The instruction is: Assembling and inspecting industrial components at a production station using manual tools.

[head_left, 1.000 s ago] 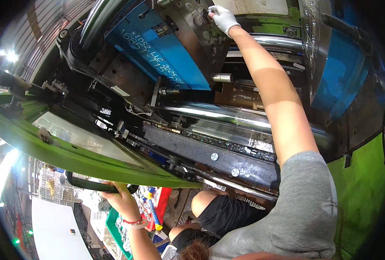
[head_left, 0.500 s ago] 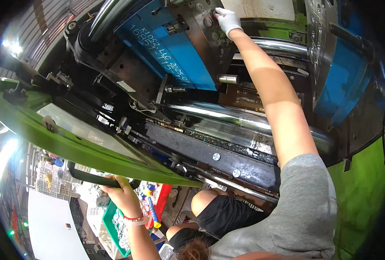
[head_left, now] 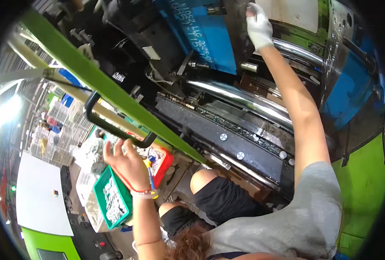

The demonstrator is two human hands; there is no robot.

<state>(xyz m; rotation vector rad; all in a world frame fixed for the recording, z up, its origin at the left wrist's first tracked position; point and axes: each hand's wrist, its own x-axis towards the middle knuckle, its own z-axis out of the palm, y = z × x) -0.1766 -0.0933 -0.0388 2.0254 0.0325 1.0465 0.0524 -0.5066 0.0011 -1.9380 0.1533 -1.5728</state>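
The person's right hand, wearing a white glove, is reaching far up into the open machine, its arm stretched out nearly straight. The gloved fingers are lying close together and pressing against the dark face beside the blue mould block; whether they are pinching anything there cannot be told. Below that arm, two shiny steel tie bars are running across the machine, above a black plate with round bolt heads. The bare left hand, with a red band at the wrist, is hovering just under the black door handle on the green sliding guard, fingers loosely spread and holding nothing. Just left of this hand, a green crate of small pale parts is sitting near a red crate.
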